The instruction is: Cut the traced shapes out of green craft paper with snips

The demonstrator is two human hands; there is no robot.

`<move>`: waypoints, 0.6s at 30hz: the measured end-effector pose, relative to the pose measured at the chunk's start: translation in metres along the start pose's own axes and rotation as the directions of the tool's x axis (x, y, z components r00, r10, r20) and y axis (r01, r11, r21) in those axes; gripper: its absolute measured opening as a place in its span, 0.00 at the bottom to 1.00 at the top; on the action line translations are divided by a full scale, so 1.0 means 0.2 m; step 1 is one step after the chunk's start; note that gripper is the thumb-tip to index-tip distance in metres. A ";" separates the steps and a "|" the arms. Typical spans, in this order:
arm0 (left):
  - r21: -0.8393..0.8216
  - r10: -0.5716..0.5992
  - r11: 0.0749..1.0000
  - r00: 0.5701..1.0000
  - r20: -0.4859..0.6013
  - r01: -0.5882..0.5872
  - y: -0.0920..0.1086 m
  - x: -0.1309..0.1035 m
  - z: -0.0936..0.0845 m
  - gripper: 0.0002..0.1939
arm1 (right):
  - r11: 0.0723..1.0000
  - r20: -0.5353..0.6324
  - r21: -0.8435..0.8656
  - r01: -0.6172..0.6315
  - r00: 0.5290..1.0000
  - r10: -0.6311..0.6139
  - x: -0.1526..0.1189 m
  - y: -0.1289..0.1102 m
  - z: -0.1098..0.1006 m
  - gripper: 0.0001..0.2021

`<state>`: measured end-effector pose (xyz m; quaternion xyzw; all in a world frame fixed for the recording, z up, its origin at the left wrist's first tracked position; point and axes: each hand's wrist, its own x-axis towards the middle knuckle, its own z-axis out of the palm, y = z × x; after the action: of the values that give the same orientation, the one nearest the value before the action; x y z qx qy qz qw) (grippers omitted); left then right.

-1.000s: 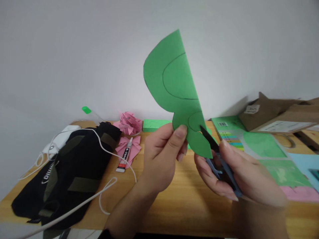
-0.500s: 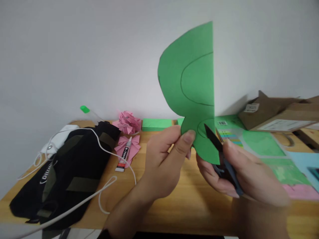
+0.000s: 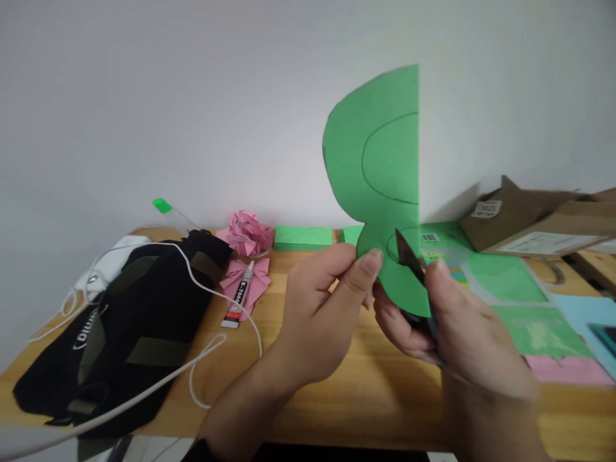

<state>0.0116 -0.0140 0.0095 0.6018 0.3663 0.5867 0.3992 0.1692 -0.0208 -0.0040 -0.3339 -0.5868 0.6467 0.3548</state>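
Above the worktop [image 3: 356,398], our left fingers [image 3: 368,265] pinch the card [image 3: 385,192], its straight edge swung upright from a lean; our right fingers [image 3: 439,279] grip the scissors [image 3: 408,253] (blade across the smaller curve), so that curve, we judge, is being worked.

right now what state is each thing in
Left hand: pinching the green paper shape
Green paper shape: upright, curved outer edge, arcs drawn on it
Right hand: gripping the scissors
Scissors: one blade across the shape's front; open or shut unclear
Glue tube: lying on folded pink paper
Black bag: lying on the table
White cable: draped across the bag
Cardboard box: flap sticking up
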 end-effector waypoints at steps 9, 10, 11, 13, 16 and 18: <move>0.107 0.024 0.994 0.997 0.079 -0.033 0.01 0.01 -0.04 0.24 | 0.999 0.038 -0.054 0.002 0.999 0.000 0.00 -0.04 -0.04 0.31; 0.123 0.030 0.992 0.996 0.079 -0.040 0.01 0.01 -0.04 0.24 | 0.999 0.039 -0.051 -0.005 0.999 0.007 0.00 -0.04 -0.04 0.31; 0.140 0.033 0.989 0.996 0.077 -0.044 0.02 0.01 -0.04 0.24 | 0.999 0.044 -0.050 -0.014 0.999 0.016 0.01 -0.05 -0.04 0.31; 0.167 0.037 0.985 0.996 0.079 -0.049 0.02 0.01 -0.04 0.24 | 0.998 0.056 -0.053 -0.022 0.998 0.025 0.01 -0.05 -0.04 0.32; 0.182 0.037 0.982 0.995 0.089 -0.053 0.02 0.01 -0.05 0.24 | 0.998 0.065 -0.066 -0.010 0.998 0.014 0.02 -0.06 -0.04 0.32; 0.186 0.038 0.981 0.995 0.088 -0.054 0.02 0.01 -0.05 0.25 | 0.998 0.059 -0.066 0.004 0.998 -0.001 0.03 -0.06 -0.04 0.31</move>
<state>0.0020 -0.0125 0.0144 0.6695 0.3887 0.5327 0.3419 0.1733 -0.0110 0.0065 -0.3255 -0.6186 0.6360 0.3269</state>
